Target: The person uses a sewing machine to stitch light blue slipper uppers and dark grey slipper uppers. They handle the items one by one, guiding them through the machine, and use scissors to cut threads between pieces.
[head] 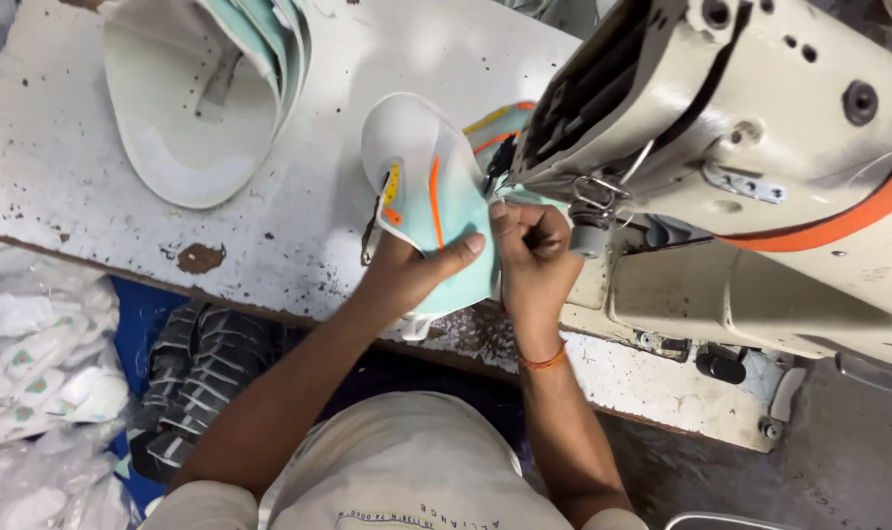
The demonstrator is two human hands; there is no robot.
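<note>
1. There is one view only, from a camera worn on the person's head, looking steeply down over the chest and forearms.
2. It sits close above the worn, white-painted worktable [93,186], facing the cream industrial sewing machine [760,128] at upper right.
3. The floor shows along the left and bottom edges.

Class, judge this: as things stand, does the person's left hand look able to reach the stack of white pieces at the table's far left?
Probably yes. The left hand grips the mint shoe upper, but bare table lies between it and the stack.
</note>
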